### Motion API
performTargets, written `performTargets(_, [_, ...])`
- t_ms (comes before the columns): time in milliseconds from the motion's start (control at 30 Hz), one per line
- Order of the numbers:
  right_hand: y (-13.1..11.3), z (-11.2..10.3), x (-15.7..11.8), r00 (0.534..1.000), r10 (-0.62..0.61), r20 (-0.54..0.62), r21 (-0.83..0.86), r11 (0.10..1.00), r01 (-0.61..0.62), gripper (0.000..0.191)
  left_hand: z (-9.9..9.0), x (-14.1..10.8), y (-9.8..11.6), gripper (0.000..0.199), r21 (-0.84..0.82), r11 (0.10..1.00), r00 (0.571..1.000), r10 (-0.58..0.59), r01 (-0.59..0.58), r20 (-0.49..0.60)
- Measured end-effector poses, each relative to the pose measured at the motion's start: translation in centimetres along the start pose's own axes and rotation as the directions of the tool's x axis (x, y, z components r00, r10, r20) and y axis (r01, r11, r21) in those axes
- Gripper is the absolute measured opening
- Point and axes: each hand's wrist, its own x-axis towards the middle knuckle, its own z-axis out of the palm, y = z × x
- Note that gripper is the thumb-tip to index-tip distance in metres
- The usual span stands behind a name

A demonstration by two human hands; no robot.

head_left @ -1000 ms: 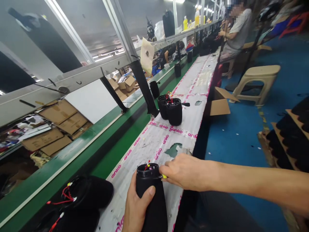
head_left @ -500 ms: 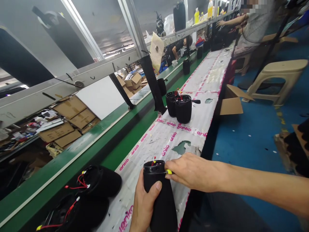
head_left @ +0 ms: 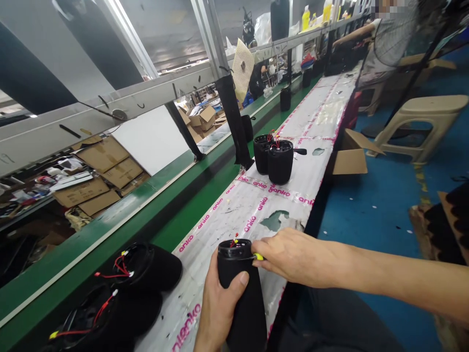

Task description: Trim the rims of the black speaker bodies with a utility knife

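Note:
My left hand (head_left: 221, 305) is wrapped around a black fabric-covered cylinder (head_left: 247, 308), its thumb lying across the front. The cylinder stands tilted, with its open plastic-rimmed end up and red wires with small connectors (head_left: 235, 240) poking out. My right hand (head_left: 287, 255) is closed on a small tool (head_left: 258, 256) with a yellow handle; its thin tip meets the cylinder just below the rim on the right. Most of the tool is hidden by the fingers. To the left lie two similar black cylinders (head_left: 164, 266), open ends showing red wires.
Two more black cylinders (head_left: 280, 166) stand farther along the bench covered in printed film (head_left: 234, 210). A green conveyor (head_left: 146, 215) runs along the left, beneath a metal frame (head_left: 164, 78). An open carton (head_left: 350, 161) and a beige stool (head_left: 421, 115) are at right. Another person (head_left: 388, 49) sits far off.
The view has shifted slightly. Both hands keep nearly the same hold, and the tool's tip stays at the cylinder's rim.

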Motion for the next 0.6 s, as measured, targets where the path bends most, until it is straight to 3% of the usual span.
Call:
performTargets(233, [0.1, 0.1, 0.47, 0.999, -0.029, -0.025, -0.076, 0.997, 0.027, 0.02, 0.25, -0.14, 0.27, 0.067, 0.059, 0.997, 0.998, -0.049, 0.051, -0.048])
performTargets(600, [0.13, -0.07, 0.63, 0.999, -0.039, -0.003, -0.087, 0.995, 0.039, 0.023, 0.48, 0.04, 0.27, 0.064, 0.15, 0.988, 0.995, -0.033, 0.047, -0.091])
